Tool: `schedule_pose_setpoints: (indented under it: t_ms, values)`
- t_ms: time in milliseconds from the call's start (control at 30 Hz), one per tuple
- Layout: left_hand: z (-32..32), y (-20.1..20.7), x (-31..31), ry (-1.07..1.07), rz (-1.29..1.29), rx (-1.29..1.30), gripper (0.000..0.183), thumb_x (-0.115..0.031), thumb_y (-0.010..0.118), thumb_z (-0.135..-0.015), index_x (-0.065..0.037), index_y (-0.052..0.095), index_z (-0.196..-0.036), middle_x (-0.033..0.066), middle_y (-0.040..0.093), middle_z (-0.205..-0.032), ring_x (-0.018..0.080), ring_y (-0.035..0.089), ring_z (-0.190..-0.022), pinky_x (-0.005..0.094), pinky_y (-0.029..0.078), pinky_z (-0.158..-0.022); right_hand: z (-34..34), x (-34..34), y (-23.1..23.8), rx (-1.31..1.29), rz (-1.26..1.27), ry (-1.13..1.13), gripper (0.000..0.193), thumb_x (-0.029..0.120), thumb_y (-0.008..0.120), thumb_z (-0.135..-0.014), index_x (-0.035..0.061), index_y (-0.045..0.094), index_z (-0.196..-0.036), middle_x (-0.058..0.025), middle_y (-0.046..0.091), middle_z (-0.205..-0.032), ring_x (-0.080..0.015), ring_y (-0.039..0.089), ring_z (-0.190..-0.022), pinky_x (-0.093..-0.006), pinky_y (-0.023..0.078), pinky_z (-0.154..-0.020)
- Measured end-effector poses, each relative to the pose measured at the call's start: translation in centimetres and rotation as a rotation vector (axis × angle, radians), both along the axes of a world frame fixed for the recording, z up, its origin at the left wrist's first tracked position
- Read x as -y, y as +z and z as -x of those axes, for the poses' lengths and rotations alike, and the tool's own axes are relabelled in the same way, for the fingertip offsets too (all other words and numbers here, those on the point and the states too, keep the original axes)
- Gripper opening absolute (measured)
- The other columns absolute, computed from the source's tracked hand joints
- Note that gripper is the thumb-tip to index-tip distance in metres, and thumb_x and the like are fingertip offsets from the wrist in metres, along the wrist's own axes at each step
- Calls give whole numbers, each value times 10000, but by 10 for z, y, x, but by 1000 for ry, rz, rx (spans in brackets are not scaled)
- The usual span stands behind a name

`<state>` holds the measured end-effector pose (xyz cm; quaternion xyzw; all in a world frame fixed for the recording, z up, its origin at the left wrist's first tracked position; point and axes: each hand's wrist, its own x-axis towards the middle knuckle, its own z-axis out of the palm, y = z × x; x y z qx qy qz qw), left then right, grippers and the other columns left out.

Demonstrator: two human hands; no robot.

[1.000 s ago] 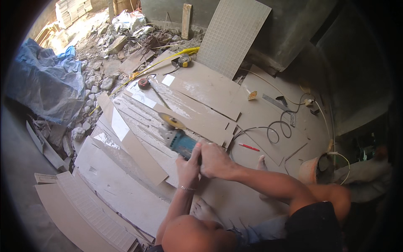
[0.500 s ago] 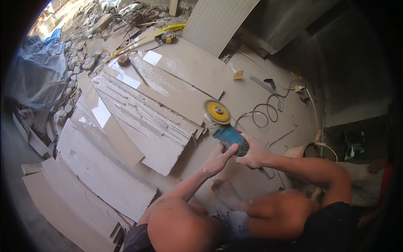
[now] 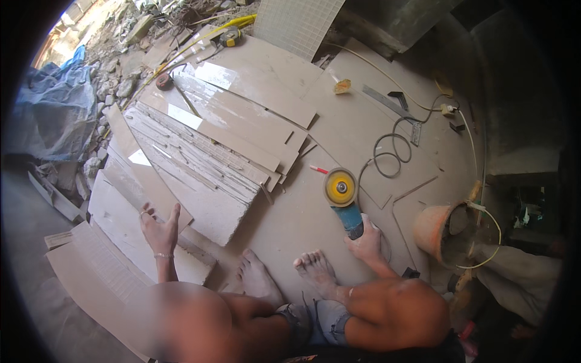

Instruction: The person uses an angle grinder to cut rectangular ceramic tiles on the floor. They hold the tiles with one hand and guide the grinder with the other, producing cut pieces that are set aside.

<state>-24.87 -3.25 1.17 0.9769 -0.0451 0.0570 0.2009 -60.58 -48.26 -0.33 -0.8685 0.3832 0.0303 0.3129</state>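
Note:
My right hand [image 3: 367,238] is wrapped round the rear of a teal angle grinder [image 3: 348,218]. Its yellow-centred disc [image 3: 340,187] faces up, over the dusty floor in front of my right foot. Whether the tool rests on the floor, I cannot tell. My left hand [image 3: 160,231], with a bracelet at the wrist, is open, thumb and fingers apart. It hovers by the near end of a long beige tile strip [image 3: 142,160], which lies slantwise on pale slabs; contact is unclear. A red and white marker [image 3: 319,169] lies just beyond the disc.
Stacked tile strips [image 3: 242,136] lie ahead, with a red tape measure [image 3: 164,81] and a yellow one [image 3: 230,37]. A grey cord [image 3: 387,163] loops across the floor. At right stands an orange bucket [image 3: 431,233]. Rubble [image 3: 124,88] and blue sheeting [image 3: 51,115] fill the left.
My left hand has let go of the grinder and moved left to the tile strip. My right hand has brought the grinder nearer and slightly right. The view has shifted.

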Motion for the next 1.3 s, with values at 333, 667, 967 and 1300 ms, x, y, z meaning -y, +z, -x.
schedule_pose_setpoints:
  t_ms: [333,667,967,1300]
  values:
    - [-17,-66,9,181,-92,-154,810,-696,822,-844,71,779,-1101,279,782,-1081,413,747,-1021,524,577,-898,-14,3,-46,-16,39,5,752,236,869,-751,12,607,-1420,-311,751,-1073,-527,735,-1034,-598,588,-899]
    - [-31,2,10,364,387,-474,768,-351,975,-692,156,686,-1191,278,789,-1123,352,792,-1016,425,633,-915,-25,-11,-41,97,124,72,636,188,874,-817,-39,602,-1345,-288,726,-972,-528,720,-925,-572,568,-832]
    - [-31,-16,11,357,632,-432,747,-302,950,-697,178,651,-1184,271,729,-1170,331,758,-1046,403,626,-943,-15,-4,-52,48,170,134,669,233,877,-879,-104,572,-1371,-362,683,-1126,-565,667,-1072,-596,530,-936]
    - [-34,8,39,328,917,-362,810,-364,988,-858,139,530,-1297,237,703,-1198,259,754,-1056,365,645,-906,-16,-11,-49,59,266,153,729,272,880,-893,-75,537,-1435,-352,711,-1111,-554,706,-1053,-583,553,-916]
